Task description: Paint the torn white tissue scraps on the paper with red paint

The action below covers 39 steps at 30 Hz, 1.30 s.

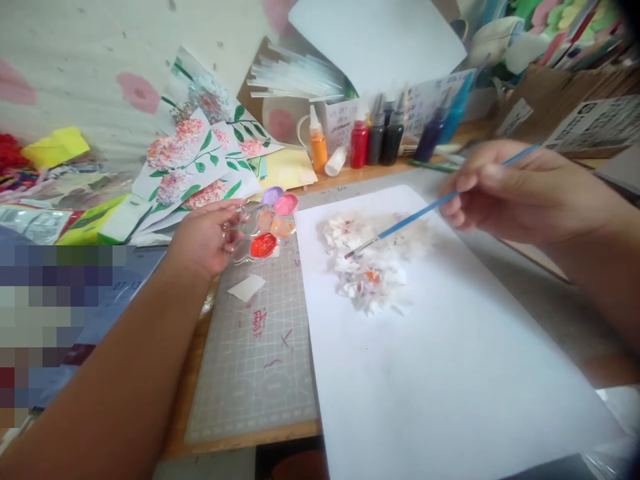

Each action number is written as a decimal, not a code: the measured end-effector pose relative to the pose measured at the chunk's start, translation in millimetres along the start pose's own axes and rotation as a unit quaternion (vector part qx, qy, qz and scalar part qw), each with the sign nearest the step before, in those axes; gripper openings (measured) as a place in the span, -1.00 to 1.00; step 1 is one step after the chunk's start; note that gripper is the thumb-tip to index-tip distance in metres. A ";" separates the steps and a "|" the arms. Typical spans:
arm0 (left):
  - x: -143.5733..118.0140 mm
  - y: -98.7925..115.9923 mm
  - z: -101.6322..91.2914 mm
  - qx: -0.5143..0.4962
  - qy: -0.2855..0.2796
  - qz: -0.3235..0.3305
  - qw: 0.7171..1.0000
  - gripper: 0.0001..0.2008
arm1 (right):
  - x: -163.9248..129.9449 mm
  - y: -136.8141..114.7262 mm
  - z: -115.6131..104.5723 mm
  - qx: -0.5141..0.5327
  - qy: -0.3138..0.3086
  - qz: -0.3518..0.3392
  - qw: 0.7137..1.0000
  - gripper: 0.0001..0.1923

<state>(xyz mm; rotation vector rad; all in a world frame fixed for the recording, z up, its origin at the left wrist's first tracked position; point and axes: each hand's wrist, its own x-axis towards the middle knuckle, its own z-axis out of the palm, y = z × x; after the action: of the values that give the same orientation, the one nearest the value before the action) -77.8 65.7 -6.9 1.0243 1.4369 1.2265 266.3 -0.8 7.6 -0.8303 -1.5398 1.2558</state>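
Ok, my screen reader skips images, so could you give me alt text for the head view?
A right hand holds a thin blue paintbrush over a pale floral painting on white paper, while the left hand holds a clear paint palette. Ink bottles stand behind.

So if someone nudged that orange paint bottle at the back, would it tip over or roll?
The orange paint bottle stands tall and narrow with a pointed cap, so a nudge near the top would probably tip it. It looks round, so once down it may roll, perhaps into the red bottle nearby. It is likely light plastic.
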 end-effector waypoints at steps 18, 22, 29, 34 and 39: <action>3.9 -4.0 0.9 0.030 -0.018 -0.001 0.999 -0.82 | -4.2 0.2 -16.4 0.016 0.102 0.050 0.993 -0.86; -3.2 -0.3 3.2 0.049 -0.029 -0.015 0.998 -0.79 | -4.4 -1.8 -2.5 0.033 0.088 0.068 0.993 -0.89; -5.5 0.0 3.6 0.057 -0.024 -0.009 0.998 -0.79 | -4.9 2.5 -3.1 -0.006 0.061 0.099 0.993 -0.96; -6.6 1.3 4.5 0.062 -0.028 -0.011 0.998 -0.78 | -6.4 -2.0 -16.8 0.020 0.063 0.042 0.997 -0.87; -5.5 0.4 5.1 0.058 -0.029 -0.010 0.998 -0.78 | -5.5 0.9 -11.8 -0.037 0.024 0.093 0.995 -0.90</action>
<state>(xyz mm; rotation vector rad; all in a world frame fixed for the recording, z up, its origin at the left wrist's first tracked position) -71.7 61.3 -5.9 1.1117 1.4841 1.1010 279.1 -1.7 5.7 -1.0640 -1.5045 1.3087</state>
